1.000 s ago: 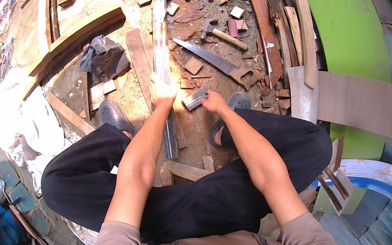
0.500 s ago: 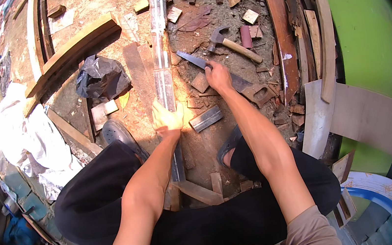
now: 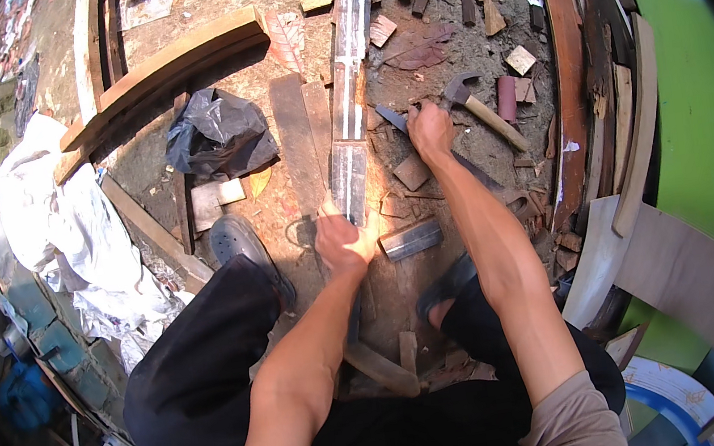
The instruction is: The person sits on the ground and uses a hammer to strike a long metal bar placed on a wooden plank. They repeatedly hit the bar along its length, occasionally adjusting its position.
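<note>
A long narrow wooden strip [image 3: 353, 38], grey with a white stripe, runs away from me between my feet. My left hand [image 3: 344, 241] is closed around its near part, thumb on the right side. To the right, a hand saw [image 3: 478, 173] lies slanted on the ground, its handle [image 3: 519, 203] nearer me and its tip pointing away to the left. My right hand [image 3: 432, 130] pinches the blade close to the tip; the fingertips are partly hidden. Just beyond that hand rests a claw hammer [image 3: 494, 121] with a wooden handle. A short grey-faced block [image 3: 411, 239] lies between my hands.
Wood offcuts, a brown dry leaf [image 3: 420, 49] and a dark red cylinder [image 3: 507, 99] are scattered ahead. At left are a black plastic bag [image 3: 217, 133], a curved beam [image 3: 173, 59] and white cloth [image 3: 74, 233]. Long boards [image 3: 569, 69] line the right by a green panel [image 3: 695, 115].
The view has shifted, so the scene sits lower and further right. My right hand has slid along the saw blade toward its tip. My left hand still grips the strip.
</note>
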`<state>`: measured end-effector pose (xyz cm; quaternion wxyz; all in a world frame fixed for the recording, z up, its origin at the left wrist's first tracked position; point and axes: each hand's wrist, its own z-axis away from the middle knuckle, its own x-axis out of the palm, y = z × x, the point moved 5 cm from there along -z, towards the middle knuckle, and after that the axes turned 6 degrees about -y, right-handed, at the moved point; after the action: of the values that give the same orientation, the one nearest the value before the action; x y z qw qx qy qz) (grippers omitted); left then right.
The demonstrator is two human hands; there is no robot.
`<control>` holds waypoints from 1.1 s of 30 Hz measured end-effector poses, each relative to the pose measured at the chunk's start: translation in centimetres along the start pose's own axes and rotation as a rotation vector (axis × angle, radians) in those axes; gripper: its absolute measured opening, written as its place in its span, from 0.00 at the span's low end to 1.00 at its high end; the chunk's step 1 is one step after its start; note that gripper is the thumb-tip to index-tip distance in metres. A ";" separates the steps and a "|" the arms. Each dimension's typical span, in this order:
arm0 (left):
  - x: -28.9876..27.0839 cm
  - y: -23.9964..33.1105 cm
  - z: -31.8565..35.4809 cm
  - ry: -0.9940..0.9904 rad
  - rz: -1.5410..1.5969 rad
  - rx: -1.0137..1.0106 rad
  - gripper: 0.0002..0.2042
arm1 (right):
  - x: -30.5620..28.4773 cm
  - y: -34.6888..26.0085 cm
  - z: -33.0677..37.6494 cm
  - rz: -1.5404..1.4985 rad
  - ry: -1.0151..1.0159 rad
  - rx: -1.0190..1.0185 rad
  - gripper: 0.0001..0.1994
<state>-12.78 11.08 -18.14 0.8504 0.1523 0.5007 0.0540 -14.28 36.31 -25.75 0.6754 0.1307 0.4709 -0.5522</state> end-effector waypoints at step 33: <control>-0.4 0.3 -0.2 0.022 0.082 0.014 0.38 | 5.6 1.1 -1.1 -1.088 -0.091 0.562 0.11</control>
<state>-13.11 11.28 -17.85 0.8408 0.1781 0.5038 0.0868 -14.12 34.00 -31.09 0.2557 0.0209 0.2771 -0.9259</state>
